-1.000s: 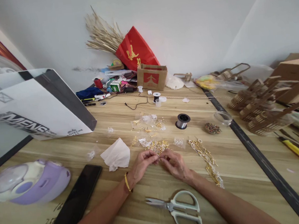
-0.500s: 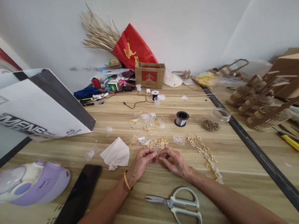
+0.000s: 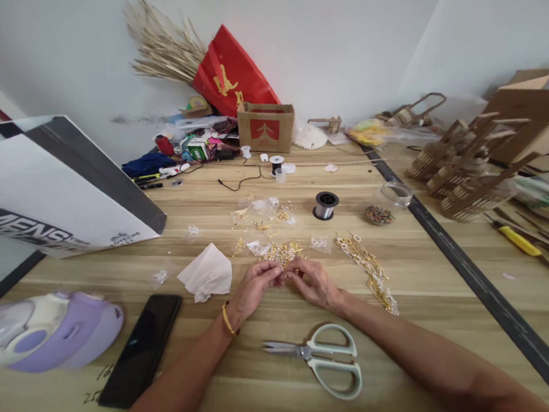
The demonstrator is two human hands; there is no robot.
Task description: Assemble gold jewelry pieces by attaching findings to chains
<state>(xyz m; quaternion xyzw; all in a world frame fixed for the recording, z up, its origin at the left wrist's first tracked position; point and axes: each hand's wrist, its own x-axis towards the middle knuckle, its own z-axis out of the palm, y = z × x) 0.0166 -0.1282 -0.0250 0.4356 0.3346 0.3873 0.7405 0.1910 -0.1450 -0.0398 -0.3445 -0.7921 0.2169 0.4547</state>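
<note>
Light wood covers the bench (image 3: 254, 399), which stands against a white wall and is crowded with craft things. Near its front edge both hands meet. The left hand (image 3: 256, 287) and the right hand (image 3: 312, 283) have their fingertips closed together on a small gold piece (image 3: 285, 271), held between them just above the wood. The piece is too small to say what it is exactly. The other fingers are curled in. A gold bracelet (image 3: 226, 319) sits on the left wrist.

Just behind the fingertips lies a pile of gold findings (image 3: 281, 252), with some little clear bags near it. To the right of the right hand, a strip of gold chains (image 3: 371, 275) runs toward the front edge. White-handled scissors (image 3: 321, 360) lie closed between the two forearms. To the left of the left hand are a crumpled tissue (image 3: 206, 274), a black phone (image 3: 140, 350) and, further left, a purple device (image 3: 48, 328). A spool of thin wire (image 3: 325, 205) and a dish of beads (image 3: 379, 215) stand behind the pile. A white shopping bag (image 3: 50, 195) lies at the far left, and a red bag (image 3: 231, 80) leans on the wall.
</note>
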